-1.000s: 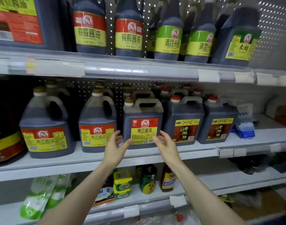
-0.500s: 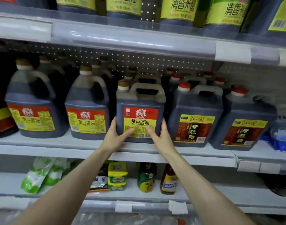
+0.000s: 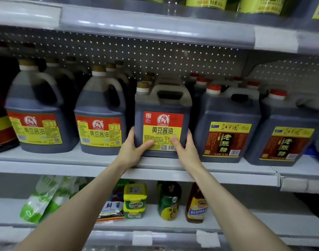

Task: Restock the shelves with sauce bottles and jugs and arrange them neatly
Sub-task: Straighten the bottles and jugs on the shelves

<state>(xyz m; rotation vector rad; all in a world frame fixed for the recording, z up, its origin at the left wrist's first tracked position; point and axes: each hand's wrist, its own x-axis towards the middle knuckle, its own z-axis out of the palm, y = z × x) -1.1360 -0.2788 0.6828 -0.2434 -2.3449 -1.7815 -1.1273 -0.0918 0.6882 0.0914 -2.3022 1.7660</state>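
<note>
A square soy sauce jug [image 3: 163, 109] with a red and yellow label and a tan cap stands on the middle shelf [image 3: 64, 164]. My left hand [image 3: 134, 151] grips its lower left corner, thumb on the label. My right hand [image 3: 186, 151] grips its lower right corner, thumb on the label too. Two round-shouldered soy sauce jugs [image 3: 100, 124] [image 3: 37, 120] stand to its left. Two vinegar jugs with red caps [image 3: 227, 124] [image 3: 283, 131] stand to its right. More jugs line up behind each one.
The upper shelf [image 3: 155, 28] holds bottles with green and yellow labels. On the lower shelf stand green pouches [image 3: 41, 198], a dark packet [image 3: 112, 209], stacked yellow tubs [image 3: 135, 200], a green jar [image 3: 168, 201] and an amber bottle [image 3: 195, 205]. A blue pack [image 3: 318, 151] sits far right.
Both hands reached forward from open air and closed around the square jug's lower corners. The view moved closer to the middle shelf.
</note>
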